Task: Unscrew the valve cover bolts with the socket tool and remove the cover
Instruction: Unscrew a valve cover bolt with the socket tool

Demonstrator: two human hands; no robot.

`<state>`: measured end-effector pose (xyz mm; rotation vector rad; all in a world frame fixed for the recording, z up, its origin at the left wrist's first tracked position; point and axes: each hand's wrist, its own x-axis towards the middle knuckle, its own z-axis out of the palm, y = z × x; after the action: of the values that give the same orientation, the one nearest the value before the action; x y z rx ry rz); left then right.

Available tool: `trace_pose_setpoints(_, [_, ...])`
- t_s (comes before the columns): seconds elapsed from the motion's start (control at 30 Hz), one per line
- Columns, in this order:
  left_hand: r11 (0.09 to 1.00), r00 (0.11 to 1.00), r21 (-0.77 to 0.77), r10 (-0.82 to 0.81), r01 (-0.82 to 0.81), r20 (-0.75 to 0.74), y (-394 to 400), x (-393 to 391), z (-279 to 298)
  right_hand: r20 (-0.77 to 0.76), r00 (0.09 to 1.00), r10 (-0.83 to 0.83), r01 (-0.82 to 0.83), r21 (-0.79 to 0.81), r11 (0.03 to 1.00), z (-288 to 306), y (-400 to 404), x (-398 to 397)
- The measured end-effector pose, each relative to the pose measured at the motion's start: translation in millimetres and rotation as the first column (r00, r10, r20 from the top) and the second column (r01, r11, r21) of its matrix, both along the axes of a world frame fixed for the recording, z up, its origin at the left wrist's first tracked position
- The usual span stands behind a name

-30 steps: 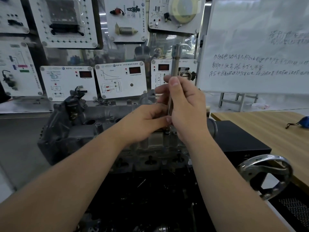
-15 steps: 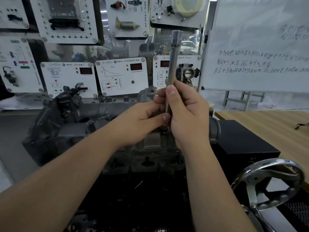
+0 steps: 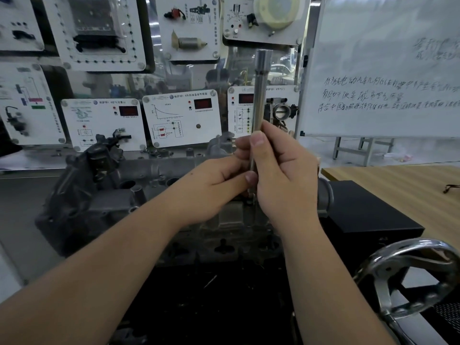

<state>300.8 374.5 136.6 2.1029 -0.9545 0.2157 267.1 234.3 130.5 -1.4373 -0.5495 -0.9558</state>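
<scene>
Long slim silver steel socket tool: upright, slight tilt, wider socket head at 12 o'clock, lower end down on the cover near centre. Dark grey cast-metal valve cover: seated on the engine, spanning 9 to 3 o'clock behind the tool.

Lower end of the socket tool lost behind the right hand and left hand; seating on a bolt not visible. Far fingers of both hands concealed. Valve cover partly masked by forearms. Handwheel cut by the right edge. Whiteboard writing too blurred to read; panel labels too small.
</scene>
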Motion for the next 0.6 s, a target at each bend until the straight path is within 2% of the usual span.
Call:
trace_pose_setpoints(0.27, [0.999,0.999,-0.027,-0.022,0.021,-0.044,-4,-1,-1,0.000,0.998,0.068,-0.068,0.012,0.998,-6,-3,1])
trace_pose_setpoints(0.47, [0.999,1.000,-0.034,0.006,-0.007,-0.031,-3,-7,0,-0.076,0.996,-0.036,0.043,0.098,0.994,-5,10,0])
trace_pose_setpoints(0.6, [0.998,0.998,-0.052,0.029,-0.032,-0.053,-3,-8,3,-0.079,0.992,-0.095,0.100,0.060,0.993,4,13,-3])
